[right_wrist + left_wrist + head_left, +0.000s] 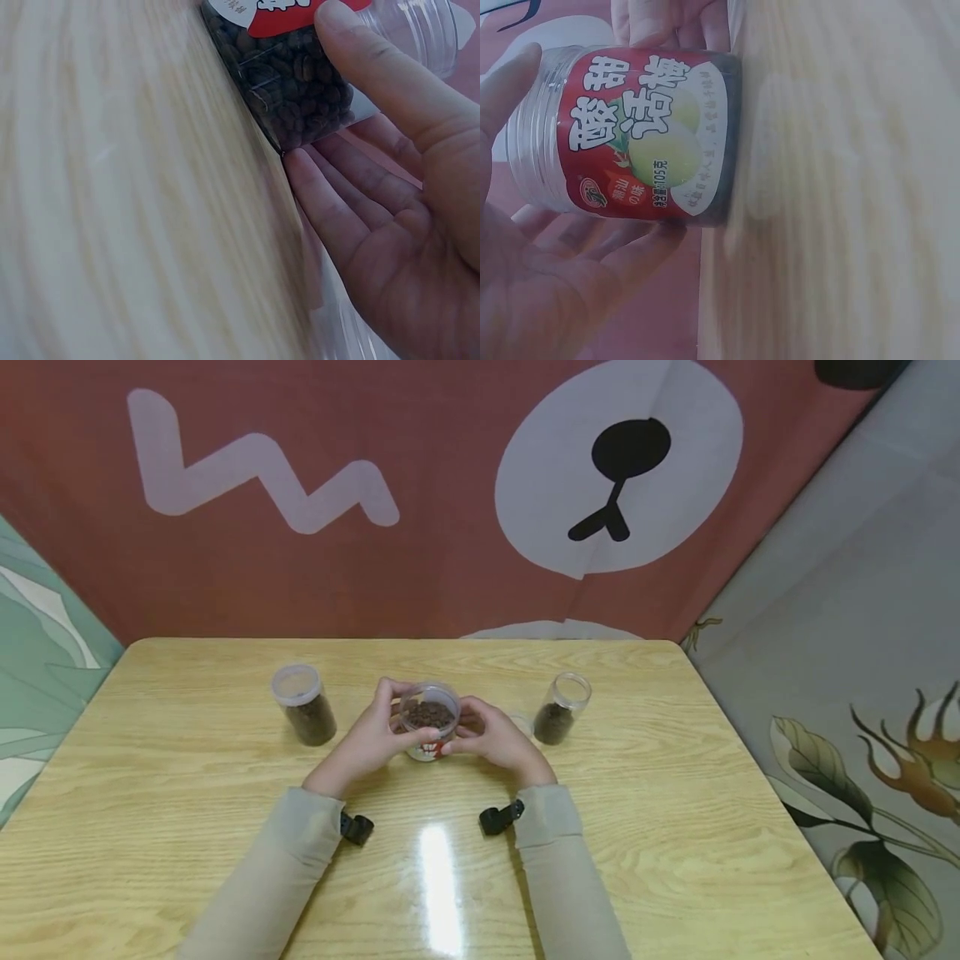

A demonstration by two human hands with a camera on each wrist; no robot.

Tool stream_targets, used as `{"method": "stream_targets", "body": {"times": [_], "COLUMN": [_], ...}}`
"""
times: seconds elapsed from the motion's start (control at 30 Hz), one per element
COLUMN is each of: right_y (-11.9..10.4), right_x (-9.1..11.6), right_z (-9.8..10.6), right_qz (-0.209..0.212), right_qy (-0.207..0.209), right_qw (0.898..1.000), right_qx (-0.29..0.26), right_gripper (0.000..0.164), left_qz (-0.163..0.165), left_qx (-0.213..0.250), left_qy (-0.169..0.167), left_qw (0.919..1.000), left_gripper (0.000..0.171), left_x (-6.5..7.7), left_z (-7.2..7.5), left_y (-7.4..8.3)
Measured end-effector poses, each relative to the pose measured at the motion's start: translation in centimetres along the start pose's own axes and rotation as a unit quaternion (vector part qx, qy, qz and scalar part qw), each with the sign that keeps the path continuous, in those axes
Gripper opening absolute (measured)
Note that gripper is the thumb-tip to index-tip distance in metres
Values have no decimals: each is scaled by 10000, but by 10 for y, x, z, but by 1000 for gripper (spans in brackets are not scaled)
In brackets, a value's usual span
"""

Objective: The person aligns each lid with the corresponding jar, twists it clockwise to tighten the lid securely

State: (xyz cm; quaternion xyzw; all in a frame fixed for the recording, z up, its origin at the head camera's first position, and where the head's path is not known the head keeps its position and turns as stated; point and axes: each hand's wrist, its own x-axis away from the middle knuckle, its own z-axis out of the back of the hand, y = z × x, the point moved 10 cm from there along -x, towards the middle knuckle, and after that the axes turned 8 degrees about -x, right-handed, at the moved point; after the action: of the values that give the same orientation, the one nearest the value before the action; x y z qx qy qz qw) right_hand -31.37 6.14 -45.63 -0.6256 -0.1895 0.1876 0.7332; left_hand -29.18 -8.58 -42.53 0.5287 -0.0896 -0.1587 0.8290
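A clear plastic jar (429, 745) with a red label and brown beans inside stands upright on the table, its top uncovered. My left hand (375, 739) holds its left side, the thumb across the front and the other fingers behind. From the right, my right hand (498, 739) grips the same jar. In the left wrist view, the label (641, 135) shows Chinese characters and a pale green fruit. Dark beans (289, 82) show through the jar wall in the right wrist view, with the right thumb (367, 56) against the label.
To the left on the wooden table (675, 827) stands a taller jar (311, 718) of dark contents with a whitish lid. An uncovered clear jar (557, 718), partly filled with dark contents, stands to the right. Beside it lies a clear round piece (521, 723), partly hidden by the right hand.
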Motion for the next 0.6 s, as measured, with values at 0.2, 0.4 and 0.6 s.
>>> {"method": "stream_targets", "body": {"times": [0.2, 0.4, 0.6], "right_y": [3, 3, 3], "right_x": [0, 0, -2], "right_z": [0, 3, 3], "right_qz": [37, 118, 154], "right_qy": [3, 92, 38], "right_qw": [10000, 9999, 9998], "right_qx": [-18, -35, -83], "right_gripper": [54, 53, 53], "left_qz": [58, -103, -116], "left_qx": [0, 189, 191], "left_qy": [-69, -187, -343], "left_qw": [10000, 9996, 9992], "left_gripper": [68, 72, 78], "left_x": [1, -1, -2], "left_z": [-1, -2, -1], "left_y": [-2, 1, -5]}}
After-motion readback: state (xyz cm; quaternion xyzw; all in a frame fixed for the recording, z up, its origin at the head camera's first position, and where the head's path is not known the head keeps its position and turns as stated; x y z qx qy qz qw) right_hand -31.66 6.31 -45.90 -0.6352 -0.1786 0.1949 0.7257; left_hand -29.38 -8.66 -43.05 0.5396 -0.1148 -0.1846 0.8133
